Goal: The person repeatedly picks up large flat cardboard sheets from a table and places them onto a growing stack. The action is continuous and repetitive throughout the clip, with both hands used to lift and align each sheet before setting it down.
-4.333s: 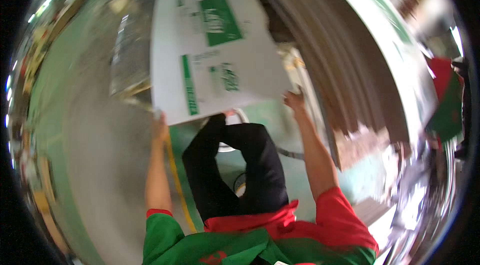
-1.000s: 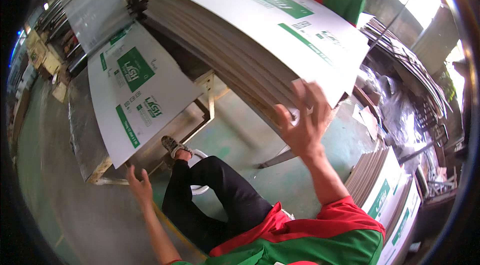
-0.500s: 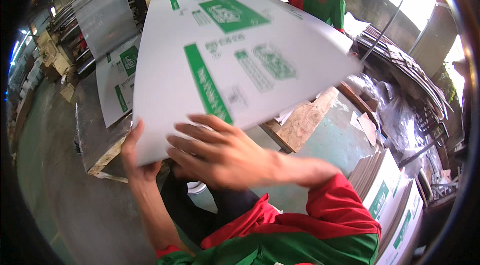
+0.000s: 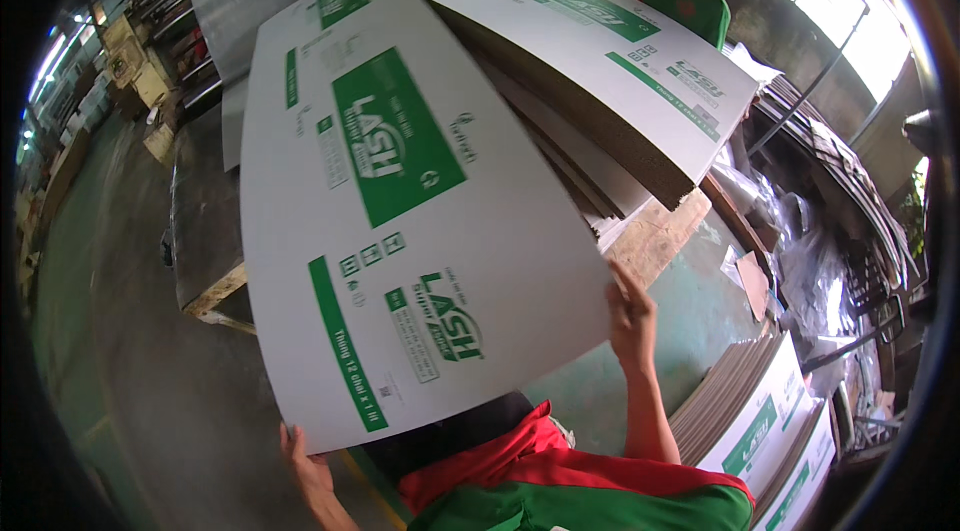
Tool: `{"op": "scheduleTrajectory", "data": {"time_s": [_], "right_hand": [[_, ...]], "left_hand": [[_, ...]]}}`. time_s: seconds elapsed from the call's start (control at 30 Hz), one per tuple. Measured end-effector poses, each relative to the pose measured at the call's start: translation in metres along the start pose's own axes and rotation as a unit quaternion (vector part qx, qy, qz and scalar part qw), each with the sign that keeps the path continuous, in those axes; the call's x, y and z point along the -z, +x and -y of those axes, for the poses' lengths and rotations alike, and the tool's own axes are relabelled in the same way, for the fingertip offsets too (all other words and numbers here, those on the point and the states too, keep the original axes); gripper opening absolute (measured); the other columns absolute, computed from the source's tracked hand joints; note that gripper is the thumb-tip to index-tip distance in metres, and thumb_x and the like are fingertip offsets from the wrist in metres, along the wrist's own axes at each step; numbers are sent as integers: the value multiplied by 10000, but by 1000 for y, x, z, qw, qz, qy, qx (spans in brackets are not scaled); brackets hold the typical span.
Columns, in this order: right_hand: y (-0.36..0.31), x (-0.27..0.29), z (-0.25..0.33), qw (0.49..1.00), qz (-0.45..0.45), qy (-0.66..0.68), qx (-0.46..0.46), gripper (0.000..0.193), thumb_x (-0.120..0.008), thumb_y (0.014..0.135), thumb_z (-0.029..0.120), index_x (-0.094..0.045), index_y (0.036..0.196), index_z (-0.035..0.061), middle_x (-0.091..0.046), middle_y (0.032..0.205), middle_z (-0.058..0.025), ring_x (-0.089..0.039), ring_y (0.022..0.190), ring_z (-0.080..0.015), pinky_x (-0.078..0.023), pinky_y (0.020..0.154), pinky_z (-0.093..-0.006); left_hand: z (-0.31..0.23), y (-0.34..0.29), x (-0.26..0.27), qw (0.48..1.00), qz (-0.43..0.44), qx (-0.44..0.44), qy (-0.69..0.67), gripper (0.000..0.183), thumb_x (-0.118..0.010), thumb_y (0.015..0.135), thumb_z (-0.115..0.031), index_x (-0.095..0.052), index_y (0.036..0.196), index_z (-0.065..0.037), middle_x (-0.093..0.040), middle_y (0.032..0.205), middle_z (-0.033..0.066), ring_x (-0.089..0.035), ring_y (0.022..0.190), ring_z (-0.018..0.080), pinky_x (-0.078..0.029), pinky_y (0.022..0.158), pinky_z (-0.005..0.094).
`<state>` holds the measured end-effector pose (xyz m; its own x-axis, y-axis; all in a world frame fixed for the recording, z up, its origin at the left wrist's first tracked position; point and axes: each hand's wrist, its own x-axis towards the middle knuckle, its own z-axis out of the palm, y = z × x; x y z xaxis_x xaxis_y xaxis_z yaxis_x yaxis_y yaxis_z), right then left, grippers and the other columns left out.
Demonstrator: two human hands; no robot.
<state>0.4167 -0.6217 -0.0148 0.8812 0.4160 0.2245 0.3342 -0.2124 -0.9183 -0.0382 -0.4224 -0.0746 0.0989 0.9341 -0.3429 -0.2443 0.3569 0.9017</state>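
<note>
A large white cardboard sheet (image 4: 290, 181) with green printing slants across the middle, its near end close to my body. My left hand (image 4: 308, 466) pinches its near left corner, the thumb on the printed face and the other fingers mostly hidden underneath. On the opposite side, my right hand (image 4: 630, 316) grips the near right corner. Behind and to the right, a thick stack of similar printed cardboard sheets (image 4: 690, 66) shows its brown edges. Part of that stack lies hidden under the sheet I hold.
A wooden board (image 4: 655, 243) lies below the stack. More cardboard sheets (image 4: 735, 411) lean in bundles at the lower right. A co-worker (image 4: 690, 1) in green and red stands beyond the stack. On the left are a dark table (image 4: 205, 231) and a roller machine (image 4: 190, 41).
The sheet has swung left and toward me, uncovering the stack behind it. My left hand has moved down with its corner; my right hand has moved right and taken the other corner.
</note>
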Motion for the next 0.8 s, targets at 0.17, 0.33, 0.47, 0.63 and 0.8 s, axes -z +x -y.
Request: {"op": "scheduleTrajectory", "data": {"time_s": [0.17, 0.33, 0.47, 0.63, 0.8], "right_hand": [[5, -63, -43, 973, 211, -73, -66, 406, -590, 984, 135, -575, 1388, 92, -689, 1014, -70, -553, 912, -94, -474, 851, -259], [-5, -103, -88, 965, 250, -42, -72, 405, -585, 984, 170, -584, 1374, 60, -582, 848, 33, -463, 776, -66, -429, 719, -225], [-3, -103, -95, 962, 255, -92, -44, 389, -578, 998, 182, -588, 1375, 87, -551, 740, 25, -408, 691, -70, -393, 638, -223], [1, -92, -80, 951, 250, -154, -98, 390, -572, 1002, 180, -581, 1382, 90, -377, 721, 36, -334, 656, -68, -330, 575, -232], [-5, -81, -51, 949, 278, -115, -93, 416, -565, 996, 158, -554, 1398, 52, -421, 745, 53, -351, 668, -61, -343, 578, -228]], "left_hand": [[19, -23, 36, 988, -133, -73, 18, 700, -644, 949, -229, -321, 1535, -23, -528, 1382, 160, -562, 1214, 264, -482, 979, 389], [46, -37, 60, 987, -141, -71, 44, 673, -635, 958, -187, -332, 1530, -3, -502, 1414, 183, -524, 1263, 253, -435, 1040, 393], [49, -36, 61, 973, -201, -79, 80, 648, -644, 956, -180, -370, 1485, 75, -539, 1400, 179, -537, 1257, 243, -399, 1077, 347], [38, -31, 57, 969, -195, -73, 132, 611, -636, 959, -180, -409, 1456, 94, -556, 1383, 198, -540, 1250, 226, -401, 1068, 331], [21, -31, 60, 957, -171, -94, 214, 529, -554, 997, -209, -468, 1414, 105, -580, 1354, 214, -557, 1237, 264, -427, 1044, 376]]}}
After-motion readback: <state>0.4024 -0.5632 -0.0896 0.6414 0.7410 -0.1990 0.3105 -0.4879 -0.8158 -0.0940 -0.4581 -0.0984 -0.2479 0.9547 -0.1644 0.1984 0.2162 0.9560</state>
